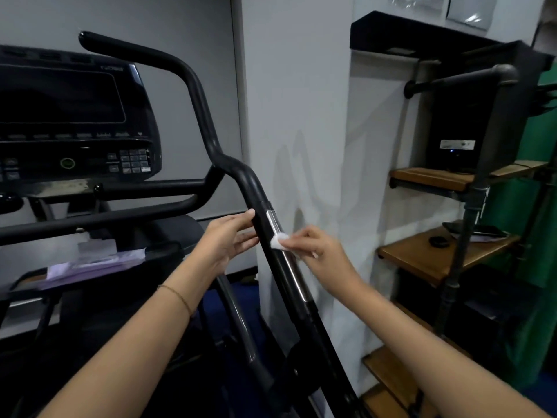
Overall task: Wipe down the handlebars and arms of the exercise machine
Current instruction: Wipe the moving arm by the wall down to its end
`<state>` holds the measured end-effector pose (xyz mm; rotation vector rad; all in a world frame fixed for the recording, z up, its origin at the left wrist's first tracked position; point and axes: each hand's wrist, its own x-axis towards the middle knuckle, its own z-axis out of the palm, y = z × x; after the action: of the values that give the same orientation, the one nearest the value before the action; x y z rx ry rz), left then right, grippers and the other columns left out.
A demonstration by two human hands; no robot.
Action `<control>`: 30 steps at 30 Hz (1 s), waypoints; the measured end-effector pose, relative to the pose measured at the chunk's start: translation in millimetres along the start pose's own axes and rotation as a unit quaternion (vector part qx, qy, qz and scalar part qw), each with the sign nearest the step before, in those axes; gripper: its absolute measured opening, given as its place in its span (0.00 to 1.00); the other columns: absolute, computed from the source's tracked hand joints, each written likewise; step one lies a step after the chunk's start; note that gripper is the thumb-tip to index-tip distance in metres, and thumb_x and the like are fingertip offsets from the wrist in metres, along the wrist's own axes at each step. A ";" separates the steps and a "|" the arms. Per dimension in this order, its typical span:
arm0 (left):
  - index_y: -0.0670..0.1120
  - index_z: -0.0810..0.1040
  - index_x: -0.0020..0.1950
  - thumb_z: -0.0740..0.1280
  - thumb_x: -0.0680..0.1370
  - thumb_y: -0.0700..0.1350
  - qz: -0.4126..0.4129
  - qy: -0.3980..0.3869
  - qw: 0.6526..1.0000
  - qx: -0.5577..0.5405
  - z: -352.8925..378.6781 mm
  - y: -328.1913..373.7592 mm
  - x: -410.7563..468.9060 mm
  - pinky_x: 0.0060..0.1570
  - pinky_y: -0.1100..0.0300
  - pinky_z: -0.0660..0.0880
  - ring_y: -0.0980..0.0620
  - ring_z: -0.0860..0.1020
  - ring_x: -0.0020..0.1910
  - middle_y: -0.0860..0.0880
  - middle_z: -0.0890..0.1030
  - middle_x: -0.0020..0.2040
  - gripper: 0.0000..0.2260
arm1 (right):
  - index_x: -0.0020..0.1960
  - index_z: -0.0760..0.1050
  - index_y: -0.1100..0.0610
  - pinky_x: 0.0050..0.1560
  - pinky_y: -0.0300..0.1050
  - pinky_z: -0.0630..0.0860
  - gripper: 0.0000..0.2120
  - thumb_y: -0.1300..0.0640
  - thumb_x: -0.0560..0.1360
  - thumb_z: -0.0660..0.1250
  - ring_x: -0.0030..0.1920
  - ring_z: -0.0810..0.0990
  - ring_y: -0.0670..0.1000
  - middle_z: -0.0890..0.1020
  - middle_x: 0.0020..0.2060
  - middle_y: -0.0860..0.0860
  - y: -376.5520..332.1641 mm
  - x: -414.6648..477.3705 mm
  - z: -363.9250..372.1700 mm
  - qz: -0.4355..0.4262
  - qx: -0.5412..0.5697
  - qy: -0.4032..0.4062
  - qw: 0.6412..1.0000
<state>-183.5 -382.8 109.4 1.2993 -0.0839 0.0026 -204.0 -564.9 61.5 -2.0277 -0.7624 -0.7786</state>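
A black exercise machine fills the left half, with its console [75, 116] at the upper left. Its long black moving arm [208, 116] curves up from the lower middle to a handlebar tip at the top left. A silver sensor strip [289, 267] runs along the arm's middle. My right hand [316, 248] pinches a small white wad of tissue [278, 241] and presses it against the arm beside the strip. My left hand [226, 239] has straight fingers touching the arm's left side at about the same height.
A fixed black crossbar [120, 218] runs below the console. Purple-white papers [90, 263] lie on a ledge at the left. A white wall column [301, 116] stands right behind the arm. A pipe-frame rack with wooden shelves [434, 254] stands at the right.
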 end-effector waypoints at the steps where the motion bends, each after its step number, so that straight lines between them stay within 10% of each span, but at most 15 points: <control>1: 0.38 0.77 0.55 0.66 0.77 0.43 0.004 0.002 1.000 0.015 0.8 -0.2 1.5 0.49 0.57 0.80 0.47 0.81 0.47 0.44 0.82 0.47 0.10 | 0.55 0.81 0.55 0.45 0.38 0.74 0.12 0.64 0.73 0.67 0.42 0.77 0.45 0.77 0.40 0.52 2.0 -18.7 -2.4 -0.010 -0.010 -0.010 1.000; 10: 0.39 0.78 0.50 0.67 0.77 0.42 0.006 -0.009 1.000 0.029 7.2 3.4 5.0 0.45 0.61 0.80 0.52 0.83 0.40 0.44 0.83 0.44 0.07 | 0.55 0.81 0.58 0.48 0.38 0.74 0.11 0.65 0.75 0.66 0.44 0.75 0.44 0.74 0.41 0.41 -1.8 21.8 1.0 -0.032 -0.049 -0.020 0.998; 22: 0.35 0.77 0.52 0.66 0.77 0.40 -0.001 -0.032 0.999 -0.016 6.6 4.1 -0.2 0.43 0.64 0.80 0.55 0.83 0.36 0.44 0.82 0.45 0.09 | 0.52 0.82 0.57 0.43 0.42 0.75 0.12 0.62 0.74 0.62 0.43 0.77 0.51 0.79 0.42 0.54 -2.3 -26.7 -12.1 -0.128 -0.141 -0.052 0.980; 26: 0.36 0.78 0.51 0.66 0.77 0.40 0.002 -0.029 0.999 -0.012 7.0 4.6 -2.2 0.42 0.65 0.80 0.55 0.83 0.36 0.45 0.83 0.42 0.07 | 0.52 0.81 0.60 0.43 0.40 0.74 0.22 0.44 0.77 0.57 0.44 0.74 0.47 0.78 0.43 0.55 -2.6 -25.3 -6.8 -0.094 -0.157 -0.037 0.982; 30: 0.36 0.78 0.51 0.65 0.78 0.39 0.002 -0.032 0.999 -0.003 6.8 5.0 -1.9 0.43 0.64 0.80 0.53 0.83 0.39 0.45 0.83 0.44 0.07 | 0.61 0.74 0.51 0.39 0.41 0.76 0.17 0.62 0.74 0.60 0.44 0.74 0.46 0.73 0.46 0.48 10.5 -94.3 -17.5 -0.170 -0.143 -0.065 0.973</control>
<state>-186.0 -387.8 115.9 1.2940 -0.1406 -0.0347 -259.8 -606.8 -5.2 -2.2516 -1.1490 -1.0038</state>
